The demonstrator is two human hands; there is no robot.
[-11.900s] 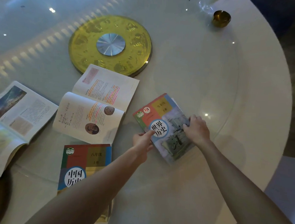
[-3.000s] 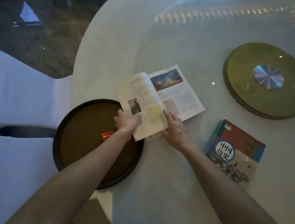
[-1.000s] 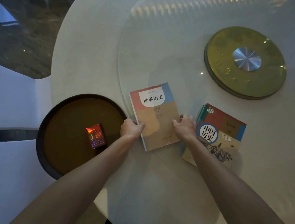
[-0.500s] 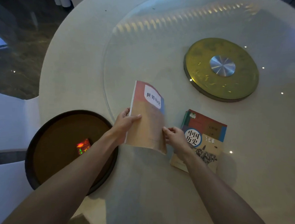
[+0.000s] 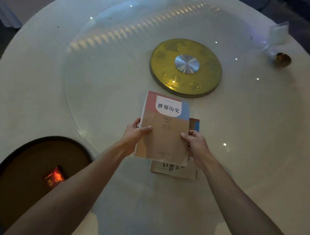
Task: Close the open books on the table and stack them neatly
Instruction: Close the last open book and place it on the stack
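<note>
Light: dim, bluish.
Glare: ceiling-lamp dots and a streaked reflection on the glass table [image 5: 99, 65].
Edges: wide-angle bending, soft corners.

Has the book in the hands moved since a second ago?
Yes. The closed book was left of the stack on the table; both hands now hold it over the stack, away from the dark tray.

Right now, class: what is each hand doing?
Left hand: closed on the book, left edge.
Right hand: closed on the book, right edge.
</note>
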